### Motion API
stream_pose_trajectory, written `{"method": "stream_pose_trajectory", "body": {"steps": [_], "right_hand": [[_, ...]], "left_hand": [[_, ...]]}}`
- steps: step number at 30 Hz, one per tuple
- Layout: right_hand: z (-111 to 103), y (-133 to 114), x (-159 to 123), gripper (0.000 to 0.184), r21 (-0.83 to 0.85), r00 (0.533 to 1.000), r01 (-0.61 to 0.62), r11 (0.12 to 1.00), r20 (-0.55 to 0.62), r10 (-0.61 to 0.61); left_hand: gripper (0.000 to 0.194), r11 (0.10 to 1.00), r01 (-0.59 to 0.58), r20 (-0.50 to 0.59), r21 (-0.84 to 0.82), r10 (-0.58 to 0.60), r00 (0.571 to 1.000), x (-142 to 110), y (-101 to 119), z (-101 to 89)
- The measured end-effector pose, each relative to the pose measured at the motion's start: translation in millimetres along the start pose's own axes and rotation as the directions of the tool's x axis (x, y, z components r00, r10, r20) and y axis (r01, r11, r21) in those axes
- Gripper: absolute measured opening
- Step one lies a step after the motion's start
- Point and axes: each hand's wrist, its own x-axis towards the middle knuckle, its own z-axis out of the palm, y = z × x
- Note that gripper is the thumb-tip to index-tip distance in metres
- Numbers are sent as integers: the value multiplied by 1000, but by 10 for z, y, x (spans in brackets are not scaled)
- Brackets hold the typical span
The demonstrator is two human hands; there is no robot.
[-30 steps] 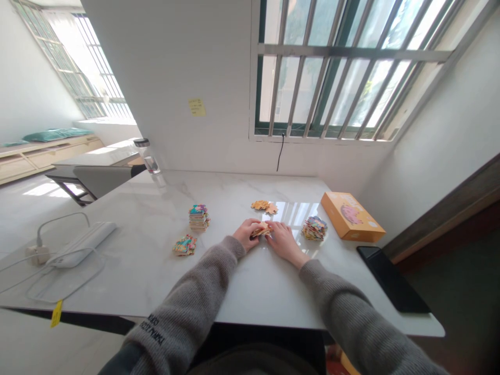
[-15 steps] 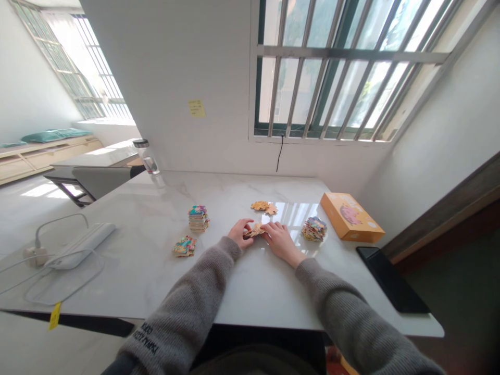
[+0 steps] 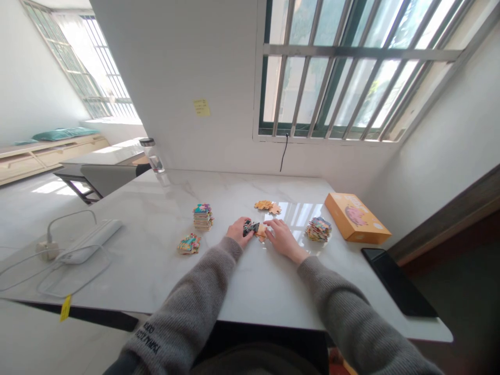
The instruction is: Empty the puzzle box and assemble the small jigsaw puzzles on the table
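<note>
My left hand (image 3: 239, 230) is closed on a small stack of dark-faced jigsaw puzzle pieces (image 3: 250, 228). Beside that stack, tan puzzle pieces (image 3: 261, 233) lie on the white table. My right hand (image 3: 282, 238) is at their right edge, fingers stretched out and slightly apart; whether its fingertips touch them I cannot tell. Farther back sits a pile of orange-tan pieces (image 3: 267, 207). To the left are a tall stack of colourful pieces (image 3: 203, 217) and a lower pile (image 3: 189, 244). Another stack of pieces (image 3: 318, 229) stands right of my right hand.
An orange box (image 3: 356, 219) lies at the table's right side, with a black phone-like slab (image 3: 398, 282) in front of it. A white power strip (image 3: 94, 241) with looping cables is on the left. At the back left corner stands a clear bottle (image 3: 153, 156).
Dark faces now show on the pieces in my left hand. My right hand has drawn slightly right, away from the left, and tan pieces show between the hands. The view has shifted slightly.
</note>
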Motion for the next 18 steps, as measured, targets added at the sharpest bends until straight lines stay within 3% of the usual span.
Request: {"method": "stream_pose_trajectory", "body": {"steps": [6,12,18], "right_hand": [[-55,-25,-8,34,-100,981,80,992,184,-60],[-178,-140,-50,12,-89,969,83,993,241,-59],[-202,-171,-125,14,-33,966,56,998,255,-45]], "left_hand": [[44,994,108,-24,30,-107,994,18,-39,-106],[44,989,149,-53,-18,-150,987,35,-117,-105],[43,996,92,-25,-23,-92,995,24,-92,-93]]}}
